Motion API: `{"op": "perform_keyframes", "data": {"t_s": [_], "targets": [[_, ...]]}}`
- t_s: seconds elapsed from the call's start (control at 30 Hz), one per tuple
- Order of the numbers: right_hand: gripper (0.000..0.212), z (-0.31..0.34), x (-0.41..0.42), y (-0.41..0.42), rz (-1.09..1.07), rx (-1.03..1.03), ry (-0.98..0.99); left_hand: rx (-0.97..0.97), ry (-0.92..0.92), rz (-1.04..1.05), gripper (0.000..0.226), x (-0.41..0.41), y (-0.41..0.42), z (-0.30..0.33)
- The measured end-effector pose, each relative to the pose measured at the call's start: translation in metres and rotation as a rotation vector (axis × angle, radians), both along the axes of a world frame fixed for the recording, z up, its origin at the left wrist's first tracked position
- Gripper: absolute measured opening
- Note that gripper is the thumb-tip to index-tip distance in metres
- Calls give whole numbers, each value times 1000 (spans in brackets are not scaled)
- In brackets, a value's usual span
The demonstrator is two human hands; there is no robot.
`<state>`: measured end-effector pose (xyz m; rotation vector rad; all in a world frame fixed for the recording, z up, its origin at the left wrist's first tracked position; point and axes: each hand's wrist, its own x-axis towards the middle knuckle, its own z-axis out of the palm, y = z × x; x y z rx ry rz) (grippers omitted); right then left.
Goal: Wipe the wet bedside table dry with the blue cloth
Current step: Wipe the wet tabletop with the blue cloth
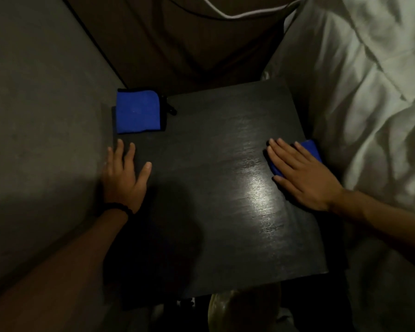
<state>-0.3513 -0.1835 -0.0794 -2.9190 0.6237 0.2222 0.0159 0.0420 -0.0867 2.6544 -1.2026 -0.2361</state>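
Gleaming dark bedside table [225,164] btwn grey wall [41,116] & white bedding [369,92].

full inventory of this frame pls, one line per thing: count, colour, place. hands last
bedside table: 1, black, centre; glossy streak right of the middle
blue cloth: 1, blue, right edge of the table, flat under the right hand
folded cloth: 1, blue with black edging, far-left corner of the table, untouched
bedding: 1, white, crumpled, right of the table
cable: 1, white, top, behind the table
wristband: 1, black, on the left wrist
left hand: 1, flat on the table's left edge, fingers spread, holding nothing
right hand: 1, palm down, pressing the blue cloth
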Motion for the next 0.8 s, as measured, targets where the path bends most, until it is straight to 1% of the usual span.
{"op": "perform_keyframes", "data": {"t_s": [0.1,0.23,0.43,0.7,0.8], "targets": [[69,-1,18,-23,16,15,1,-32,24,23,73,-1,0,0],[71,0,42,-54,43,33,-10,-4,26,31,72,0,0,0],[73,4,84,-94,-16,34,-16,7,38,36,76,-3,1,3],[72,6,115,-120,-20,17,-8,17,72,46,75,-4,1,6],[70,6,121,-122,-27,11,2,-32,120,42,74,-4,0,13]]}}
